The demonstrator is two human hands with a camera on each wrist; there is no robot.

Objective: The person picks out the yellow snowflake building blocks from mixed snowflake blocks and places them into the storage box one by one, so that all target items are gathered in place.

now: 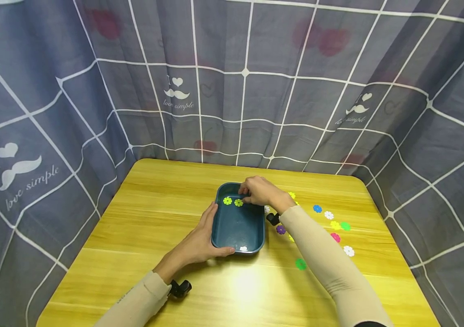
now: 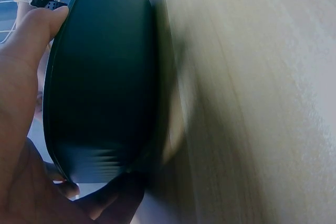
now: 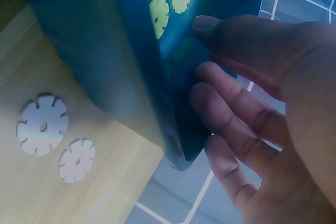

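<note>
A dark teal plastic tray (image 1: 237, 229) sits in the middle of the table. Two yellow-green flower-shaped discs, one to the left (image 1: 227, 200) and one to the right (image 1: 238, 202), lie inside towards its far end. My left hand (image 1: 201, 240) grips the tray's near left corner, thumb at the near rim and fingers along the left side. At the far right corner, my right hand (image 1: 261, 190) reaches in over the rim. Its thumb (image 3: 207, 24) and fingers (image 3: 210, 103) are bent loosely and apart beside the discs, with nothing visible between them.
Right of the tray, several flower discs lie scattered, among them a blue one (image 1: 317, 208), a pink one (image 1: 335, 237), a purple one (image 1: 281, 229) and a green one (image 1: 301, 264). The right forearm (image 1: 330, 268) passes over part of them. A grey checked curtain (image 1: 223, 91) surrounds the wooden table (image 1: 166, 190).
</note>
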